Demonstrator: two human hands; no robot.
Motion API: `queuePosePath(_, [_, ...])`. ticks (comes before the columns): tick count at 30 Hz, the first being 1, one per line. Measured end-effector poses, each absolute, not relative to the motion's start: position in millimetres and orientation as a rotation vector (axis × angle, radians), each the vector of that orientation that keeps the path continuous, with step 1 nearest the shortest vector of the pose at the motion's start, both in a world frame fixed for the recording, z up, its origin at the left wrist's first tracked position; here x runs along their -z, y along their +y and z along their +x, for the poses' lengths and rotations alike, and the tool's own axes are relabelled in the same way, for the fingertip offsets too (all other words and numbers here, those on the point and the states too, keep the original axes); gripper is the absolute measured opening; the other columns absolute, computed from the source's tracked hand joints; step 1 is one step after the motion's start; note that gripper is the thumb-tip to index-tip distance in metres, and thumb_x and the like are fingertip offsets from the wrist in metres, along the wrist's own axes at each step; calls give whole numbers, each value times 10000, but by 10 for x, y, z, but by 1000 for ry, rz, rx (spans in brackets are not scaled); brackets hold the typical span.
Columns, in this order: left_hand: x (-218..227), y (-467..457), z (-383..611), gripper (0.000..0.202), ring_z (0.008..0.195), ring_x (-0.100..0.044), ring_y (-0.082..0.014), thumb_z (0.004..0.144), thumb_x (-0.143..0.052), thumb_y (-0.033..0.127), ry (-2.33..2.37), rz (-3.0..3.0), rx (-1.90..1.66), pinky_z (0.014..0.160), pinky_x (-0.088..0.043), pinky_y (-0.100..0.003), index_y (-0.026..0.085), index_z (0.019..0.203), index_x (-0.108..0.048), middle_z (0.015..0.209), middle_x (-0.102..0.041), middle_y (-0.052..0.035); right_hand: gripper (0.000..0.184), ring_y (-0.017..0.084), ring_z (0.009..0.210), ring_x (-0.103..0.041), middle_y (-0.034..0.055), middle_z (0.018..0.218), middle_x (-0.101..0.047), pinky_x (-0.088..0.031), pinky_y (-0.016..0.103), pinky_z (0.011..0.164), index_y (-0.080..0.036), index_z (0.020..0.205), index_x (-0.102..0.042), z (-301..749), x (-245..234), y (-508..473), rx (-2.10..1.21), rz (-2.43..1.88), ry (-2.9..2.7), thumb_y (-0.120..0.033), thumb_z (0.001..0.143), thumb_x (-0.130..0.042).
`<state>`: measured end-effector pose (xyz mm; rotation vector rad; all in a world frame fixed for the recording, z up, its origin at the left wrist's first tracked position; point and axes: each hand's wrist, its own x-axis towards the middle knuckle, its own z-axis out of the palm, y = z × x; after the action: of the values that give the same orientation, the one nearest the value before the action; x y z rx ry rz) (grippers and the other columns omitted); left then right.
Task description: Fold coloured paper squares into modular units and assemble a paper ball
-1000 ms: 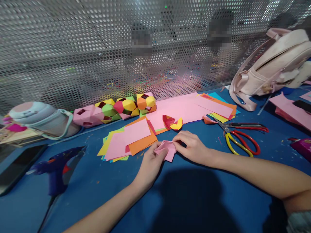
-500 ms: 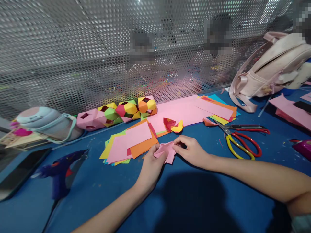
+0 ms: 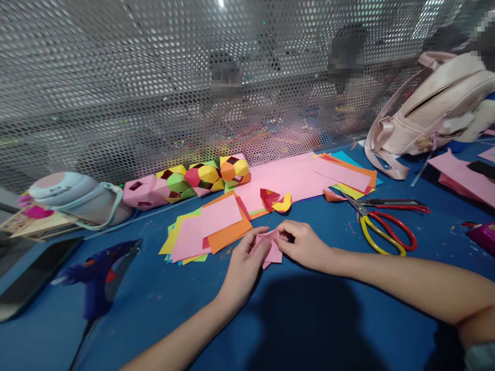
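Observation:
A small folded piece of pink paper (image 3: 274, 253) is held between both hands, a little above the blue table (image 3: 185, 309). My left hand (image 3: 244, 260) pinches its left side, thumb on the near face. At the upper right edge, the fingertips of my right hand (image 3: 303, 242) are closed on a fold, partly hidden by the fingers. Just beyond lie a red folded paper piece (image 3: 268, 198) and a yellow one (image 3: 283, 203). To the left is a stack of coloured paper sheets (image 3: 189, 237), pink, orange and yellow.
Folded-paper balls (image 3: 204, 176) stand in a row by the perforated metal screen (image 3: 154, 93). A blue glue gun (image 3: 95, 278) and a phone (image 3: 34, 275) lie left. Scissors (image 3: 381, 232) with red and yellow handles lie right, below a pale pink backpack (image 3: 436, 113).
Both hands have shifted slightly, and the pink paper has turned a little. My right fingertips now reach further over its upper edge.

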<state>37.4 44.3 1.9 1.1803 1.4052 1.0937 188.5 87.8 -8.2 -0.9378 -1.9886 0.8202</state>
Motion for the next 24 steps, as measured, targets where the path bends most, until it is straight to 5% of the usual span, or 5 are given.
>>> queuePosePath(7, [16,469,363,265,693,-505,-156,812,-535,396,1362,1241,-1077,649,-393,-249,157,874,-632,733,-585,-7,99,101,661,-522,-9,735,-581,-408,212,613,-167,833,-573,1888,65,859,-959,-930,-1928,-239,858,-510])
queuePosePath(24, [43,492,420,228,690,-545,-141,759,-624,402,1126,864,-1218,658,-435,-244,174,768,-633,745,-605,3,138,92,598,-472,-21,663,-538,-373,208,562,-164,710,-550,1870,66,835,-848,-885,-1927,-183,842,-515])
